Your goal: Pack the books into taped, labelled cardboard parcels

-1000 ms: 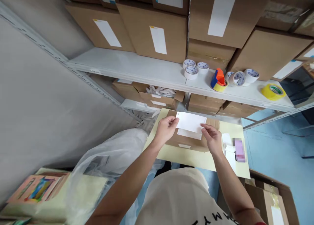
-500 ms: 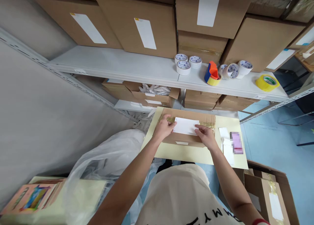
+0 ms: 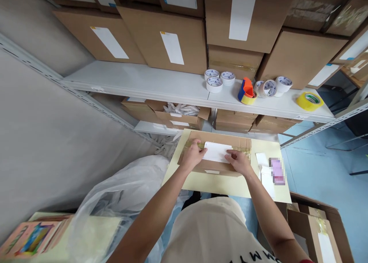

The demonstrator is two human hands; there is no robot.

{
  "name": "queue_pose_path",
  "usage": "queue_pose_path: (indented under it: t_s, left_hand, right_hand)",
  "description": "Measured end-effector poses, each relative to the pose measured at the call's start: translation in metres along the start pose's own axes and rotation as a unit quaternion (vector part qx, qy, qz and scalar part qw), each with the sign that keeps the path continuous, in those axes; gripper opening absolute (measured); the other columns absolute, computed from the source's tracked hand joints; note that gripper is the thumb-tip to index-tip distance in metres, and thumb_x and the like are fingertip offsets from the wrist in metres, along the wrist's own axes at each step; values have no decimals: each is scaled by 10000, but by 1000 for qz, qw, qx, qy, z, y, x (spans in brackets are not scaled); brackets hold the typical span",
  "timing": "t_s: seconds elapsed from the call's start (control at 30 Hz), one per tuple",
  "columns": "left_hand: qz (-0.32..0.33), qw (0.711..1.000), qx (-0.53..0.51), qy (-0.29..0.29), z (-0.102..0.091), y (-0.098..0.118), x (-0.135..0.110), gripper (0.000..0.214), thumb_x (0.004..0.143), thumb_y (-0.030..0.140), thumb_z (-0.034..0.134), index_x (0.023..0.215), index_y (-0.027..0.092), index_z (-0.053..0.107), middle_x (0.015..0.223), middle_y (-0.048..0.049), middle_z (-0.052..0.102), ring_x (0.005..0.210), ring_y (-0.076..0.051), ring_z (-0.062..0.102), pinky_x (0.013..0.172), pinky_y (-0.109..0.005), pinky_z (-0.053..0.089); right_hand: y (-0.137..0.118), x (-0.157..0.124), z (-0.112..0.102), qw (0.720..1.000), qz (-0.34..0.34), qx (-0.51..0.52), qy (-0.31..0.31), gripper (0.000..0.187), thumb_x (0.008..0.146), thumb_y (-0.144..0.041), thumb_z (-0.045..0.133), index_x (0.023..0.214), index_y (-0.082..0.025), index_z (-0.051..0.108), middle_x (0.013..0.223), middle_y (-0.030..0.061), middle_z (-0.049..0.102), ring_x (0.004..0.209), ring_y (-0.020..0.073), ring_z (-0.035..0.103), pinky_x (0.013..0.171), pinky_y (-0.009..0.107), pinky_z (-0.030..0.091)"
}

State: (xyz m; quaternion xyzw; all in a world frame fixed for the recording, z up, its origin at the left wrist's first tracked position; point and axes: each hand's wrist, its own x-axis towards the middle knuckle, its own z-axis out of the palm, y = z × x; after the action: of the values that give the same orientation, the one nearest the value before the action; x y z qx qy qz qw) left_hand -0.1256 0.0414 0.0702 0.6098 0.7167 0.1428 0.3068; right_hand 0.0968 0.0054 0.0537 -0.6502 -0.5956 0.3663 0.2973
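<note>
A white paper label (image 3: 217, 152) lies over the top of a cardboard box (image 3: 217, 135), across a strip of clear yellowish tape. My left hand (image 3: 193, 156) pinches the label's left edge, with its fingers resting by the box top. At the right edge, my right hand (image 3: 239, 162) has thumb and fingers closed on the label. Whether the label's underside touches the cardboard all over cannot be seen. The box sits on a pale yellow tabletop (image 3: 178, 178). A smaller white sticker (image 3: 212, 172) shows on the box's near side.
White papers (image 3: 266, 175) and a blurred purple item (image 3: 277, 171) lie at the table's right. Ahead, a grey shelf (image 3: 161, 77) bears large boxes, tape rolls (image 3: 214, 85) and an orange-blue tape dispenser (image 3: 247, 90). Clear plastic sheeting (image 3: 123, 182) is at left; an open carton (image 3: 330, 205) stands lower right.
The view has tilted up a little, so the shelf and table appear lower. My right fingers have shifted slightly along the label's right edge. Both hands stay at the label.
</note>
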Motion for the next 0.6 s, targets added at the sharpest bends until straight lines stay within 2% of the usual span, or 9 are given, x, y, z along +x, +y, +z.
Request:
queue_pose_path:
  t_s: [0.13,0.27,0.4,0.43,0.5,0.53,0.6]
  left_hand:
    - [-8,998,63,14,0,2,1,403,827,349,618,1184,198,509,831,-55,747,948,-276,705,763,-337,480]
    - [-21,993,111,22,-8,-3,2,459,793,454,641,1155,196,527,1043,-128,736,1000,-309,692,730,-342,485]
    - [-14,990,130,51,-16,-12,-2,471,806,479,620,1176,201,536,944,-109,743,934,-307,697,696,-340,491]
    - [5,989,129,65,-17,-13,-4,441,819,452,607,1175,200,545,927,-102,741,923,-299,696,702,-342,498]
    - [86,984,122,94,-15,-12,-6,360,864,389,544,1166,197,576,1008,-109,730,971,-282,684,771,-359,514]
    - [146,977,120,98,-12,-10,-7,340,888,363,501,1169,194,592,1097,-117,714,1036,-273,666,840,-372,513]
    - [274,950,129,74,-3,-6,-7,381,928,331,422,1232,187,600,1297,-125,642,1218,-261,583,1012,-402,452]
  right_hand:
    - [-8,3,-4,997,1,-63,-49,298,809,-468,653,1001,-276,775,756,34,734,687,214,672,622,305,459]
    - [-9,1,-14,990,-11,-112,-81,295,876,-473,580,983,-280,776,803,44,755,749,236,689,656,321,464]
    - [-3,-7,-28,982,-39,-167,-78,342,930,-445,488,851,-281,777,725,37,726,685,231,669,638,330,473]
    - [-3,-9,-29,981,-49,-180,-55,340,930,-440,487,862,-273,776,752,49,726,704,238,671,650,340,485]
    - [-6,-10,-27,977,-93,-192,-1,324,913,-434,521,990,-237,767,900,95,735,824,259,685,729,369,518]
    - [-9,-10,-23,972,-131,-193,14,356,904,-442,538,1083,-214,745,1015,123,727,918,272,681,794,386,525]
    - [-16,-8,-11,956,-212,-202,1,485,908,-482,529,1263,-177,658,1255,164,658,1131,296,625,938,421,496]
